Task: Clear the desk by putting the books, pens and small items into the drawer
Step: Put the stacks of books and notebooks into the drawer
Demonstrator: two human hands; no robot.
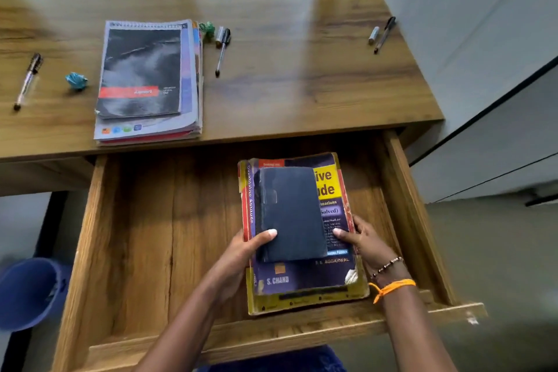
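A stack of books sits at the right side of the open wooden drawer [145, 244]: a small dark blue book [291, 211] lies on a thick purple and yellow aptitude book [332, 190], with another yellow-edged book underneath. My left hand [241, 254] grips the stack's left edge, thumb on the dark book. My right hand [367, 243] grips the right edge, thumb on the cover. On the desk [287, 75] lie a pile of notebooks [148, 81], a pen at the far left [27, 81], a pen beside the pile [222, 53], and a pen at the right [384, 35].
A crumpled blue wrapper [77, 80] lies left of the notebooks and a green one [206, 29] at their top right corner. Small silver caps lie by the middle and right pens. A blue bin [30, 290] stands under the desk at left. White cabinet doors [498, 100] flank the right.
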